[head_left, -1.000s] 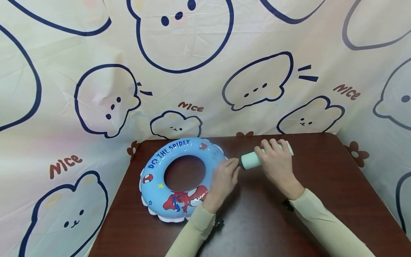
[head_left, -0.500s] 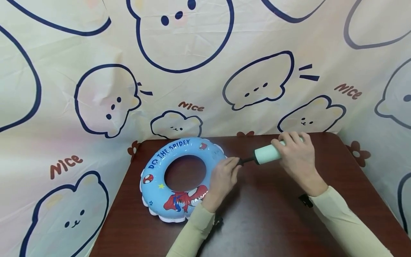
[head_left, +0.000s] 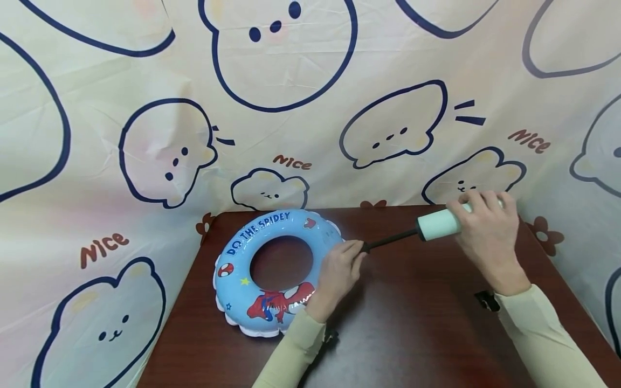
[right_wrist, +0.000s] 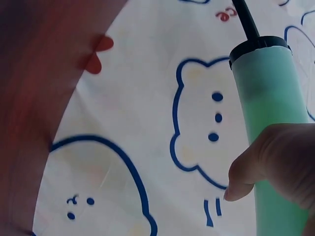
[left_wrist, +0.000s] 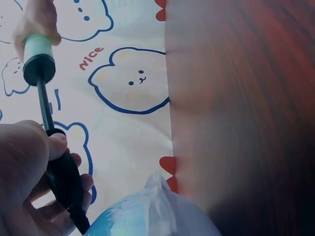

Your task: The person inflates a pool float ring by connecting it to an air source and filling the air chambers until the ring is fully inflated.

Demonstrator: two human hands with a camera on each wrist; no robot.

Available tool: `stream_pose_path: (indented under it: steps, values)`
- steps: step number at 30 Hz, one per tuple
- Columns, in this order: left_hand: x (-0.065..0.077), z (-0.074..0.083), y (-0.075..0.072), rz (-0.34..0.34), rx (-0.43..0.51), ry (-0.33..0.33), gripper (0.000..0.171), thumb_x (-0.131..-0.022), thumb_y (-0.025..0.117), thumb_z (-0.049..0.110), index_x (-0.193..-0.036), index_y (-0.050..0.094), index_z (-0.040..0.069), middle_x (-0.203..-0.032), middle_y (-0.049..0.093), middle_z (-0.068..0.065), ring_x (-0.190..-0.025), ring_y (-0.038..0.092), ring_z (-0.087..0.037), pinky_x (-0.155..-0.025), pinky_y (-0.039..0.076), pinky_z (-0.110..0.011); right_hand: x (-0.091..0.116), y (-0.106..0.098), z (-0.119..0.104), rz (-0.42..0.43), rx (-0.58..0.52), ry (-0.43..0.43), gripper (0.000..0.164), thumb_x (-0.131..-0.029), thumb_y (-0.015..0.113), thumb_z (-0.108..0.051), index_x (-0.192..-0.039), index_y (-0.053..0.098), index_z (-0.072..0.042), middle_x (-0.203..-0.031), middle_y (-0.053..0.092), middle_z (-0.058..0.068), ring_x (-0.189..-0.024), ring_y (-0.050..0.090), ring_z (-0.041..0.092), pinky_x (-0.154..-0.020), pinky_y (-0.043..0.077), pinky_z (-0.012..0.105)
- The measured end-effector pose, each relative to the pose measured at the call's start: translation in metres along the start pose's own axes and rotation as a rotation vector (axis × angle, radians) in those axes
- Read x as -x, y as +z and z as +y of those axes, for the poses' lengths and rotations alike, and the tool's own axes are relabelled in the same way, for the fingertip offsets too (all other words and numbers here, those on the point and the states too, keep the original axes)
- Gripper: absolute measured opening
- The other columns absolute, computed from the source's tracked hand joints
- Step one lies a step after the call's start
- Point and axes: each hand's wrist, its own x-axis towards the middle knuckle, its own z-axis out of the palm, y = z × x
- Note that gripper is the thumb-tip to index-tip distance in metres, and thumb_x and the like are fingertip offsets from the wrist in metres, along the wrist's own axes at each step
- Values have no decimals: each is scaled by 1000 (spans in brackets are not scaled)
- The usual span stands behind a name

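A hand air pump (head_left: 439,224) with a mint-green barrel and a black rod (head_left: 392,238) spans between the two hands. My right hand (head_left: 487,231) grips the barrel near its far end; in the right wrist view the thumb lies across the green tube (right_wrist: 270,93). With the left hand (head_left: 339,275) I hold the pump's black handle end (left_wrist: 64,177), fingers curled round it. Its narrow tip runs down to the blue inflatable swim ring (head_left: 233,275), printed with a red cartoon figure. The ring looks plump and lies flat, its right edge partly behind the left hand.
The dark brown wooden table (head_left: 402,323) carries the ring on its left half. A cream cloth (head_left: 291,134) with blue bear outlines hangs behind and around the table. Black wrist straps (head_left: 487,300) sit below the sleeves.
My right hand has moved away to the right with the green barrel, baring a long stretch of black rod. The left hand and swim ring stay nearly in place.
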Motion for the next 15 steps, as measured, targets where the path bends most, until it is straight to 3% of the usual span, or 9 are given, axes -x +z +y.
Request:
stream_pose_path:
  steps: [6, 12, 15]
  values:
    - [1, -2, 3, -2, 10, -11, 26, -103, 73, 18, -126, 77, 7, -118, 79, -6, -100, 76, -21, -89, 63, -31, 0, 0, 1, 17, -10, 9, 49, -58, 89, 6, -102, 73, -7, -104, 70, 21, -103, 61, 47, -94, 45, 64]
    - [1, -1, 4, -7, 3, -17, 23, -104, 72, 18, -125, 78, 10, -117, 79, -3, -98, 75, -19, -85, 63, -30, 0, 18, -31, 7, -26, -75, 35, -69, 80, 8, -99, 74, -7, -101, 74, 18, -98, 67, 44, -91, 49, 61]
    - [1, 0, 4, -18, 21, -39, 23, -105, 71, 19, -126, 78, 11, -118, 79, -2, -100, 74, -19, -88, 63, -29, -1, 26, -47, 24, -37, -93, 33, -68, 82, 8, -97, 73, -6, -98, 73, 17, -94, 66, 42, -89, 49, 61]
